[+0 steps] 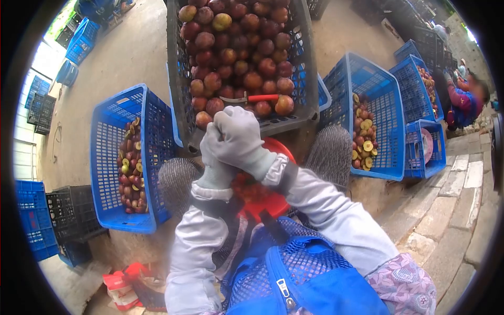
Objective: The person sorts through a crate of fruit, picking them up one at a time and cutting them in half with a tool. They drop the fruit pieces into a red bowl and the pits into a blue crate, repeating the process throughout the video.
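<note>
Both my hands wear pale grey gloves and are pressed together just above the near edge of a black crate. My right hand is closed and lies over my left hand, whose fingers are mostly covered. Whatever is between them, if anything, is hidden. Dark red plums fill the crate in front of me. On those plums, just beyond my knuckles, lies a small curved-blade knife with a red handle. Below my wrists, between my knees, a red container holds reddish pieces that I cannot make out.
A blue crate on my left and another blue crate on my right hold cut plums. Further right stand more blue crates, near a person at work. Stacked crates are at far left. A red-and-white bag lies lower left.
</note>
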Tool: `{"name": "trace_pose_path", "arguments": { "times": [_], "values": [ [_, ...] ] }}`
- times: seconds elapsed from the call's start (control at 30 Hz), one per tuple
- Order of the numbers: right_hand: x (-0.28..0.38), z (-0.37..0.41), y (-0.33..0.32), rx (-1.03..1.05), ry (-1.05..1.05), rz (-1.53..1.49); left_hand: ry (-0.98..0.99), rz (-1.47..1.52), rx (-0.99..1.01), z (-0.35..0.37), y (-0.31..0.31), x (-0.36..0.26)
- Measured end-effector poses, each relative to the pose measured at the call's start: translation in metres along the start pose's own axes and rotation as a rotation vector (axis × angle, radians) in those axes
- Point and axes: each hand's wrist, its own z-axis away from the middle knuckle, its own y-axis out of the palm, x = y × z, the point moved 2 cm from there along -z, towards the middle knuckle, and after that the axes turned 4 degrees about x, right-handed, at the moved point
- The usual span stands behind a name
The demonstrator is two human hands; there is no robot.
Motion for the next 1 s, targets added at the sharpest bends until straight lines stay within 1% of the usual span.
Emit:
{"name": "trace_pose_path", "arguments": {
  "times": [0.07,0.17,0.33,0.37,0.47,0.5,0.6,0.63,0.67,0.73,0.77,0.8,0.87,0.9,0.93,1.0],
  "values": [
    [-0.003,-0.001,0.005,0.067,-0.080,0.069,-0.109,0.054,0.042,-0.003,-0.002,0.000],
    [-0.011,0.003,0.007,0.192,-0.163,0.046,-0.223,0.103,0.077,-0.005,-0.006,0.003],
    [-0.013,-0.001,0.007,0.307,-0.307,0.080,-0.338,0.179,0.112,-0.011,-0.008,0.005],
    [-0.013,-0.002,0.006,0.497,-0.407,0.189,-0.357,0.193,0.116,-0.010,-0.009,0.005],
    [-0.014,0.003,-0.008,0.479,-0.533,-0.015,-0.427,0.231,0.128,-0.003,-0.015,0.008],
    [-0.014,-0.003,-0.016,0.507,-0.514,-0.025,-0.445,0.236,0.141,0.003,-0.015,0.008],
    [-0.029,-0.012,-0.040,0.401,0.056,-0.510,-0.425,0.180,0.138,0.015,-0.009,0.004],
    [-0.034,-0.014,-0.059,0.359,0.128,-0.452,-0.333,0.077,0.054,0.016,0.013,-0.005],
    [-0.041,-0.015,-0.086,0.315,0.198,-0.395,-0.335,0.052,0.097,0.017,0.015,-0.008],
    [-0.054,-0.013,-0.144,0.263,0.407,-0.372,-0.338,0.000,0.175,0.023,0.015,-0.016],
    [-0.059,-0.008,-0.175,0.224,0.516,-0.367,-0.310,-0.017,0.089,0.027,0.017,-0.016],
    [-0.071,-0.001,-0.204,0.179,0.384,-0.198,-0.274,-0.039,0.083,0.033,0.017,-0.021],
    [-0.098,0.018,-0.258,0.083,0.501,-0.040,-0.200,-0.084,0.081,0.045,0.016,-0.036],
    [-0.094,0.018,-0.277,0.123,0.104,0.306,-0.091,-0.032,0.031,0.050,0.014,-0.042],
    [-0.103,0.025,-0.293,0.071,0.331,0.101,-0.074,-0.055,0.057,0.053,0.009,-0.050],
    [-0.109,0.030,-0.302,-0.021,0.518,-0.149,-0.096,-0.012,0.142,0.060,0.008,-0.058]
  ]
}}
